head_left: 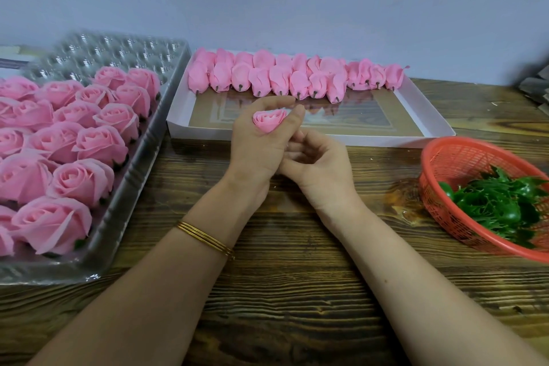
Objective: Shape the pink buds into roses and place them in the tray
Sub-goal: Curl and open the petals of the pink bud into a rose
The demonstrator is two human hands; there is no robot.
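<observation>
My left hand [258, 148] grips a pink bud [269, 121] between thumb and curled fingers, its petals partly opened and facing up. My right hand [315, 161] lies palm up just right of it, fingers loosely curled against the left hand's heel, holding nothing that shows. The clear plastic tray [139, 163] on the left holds several finished pink roses [84, 180]; its far cups stand bare. Behind my hands a white shallow box [427, 111] carries a row of several unshaped pink buds [282, 77] along its far side.
A red mesh basket [442, 157] with green leaf pieces [499, 202] sits at the right on the wooden table [297, 291]. A grey wall runs behind everything. A dark blurred object lies at the far right edge.
</observation>
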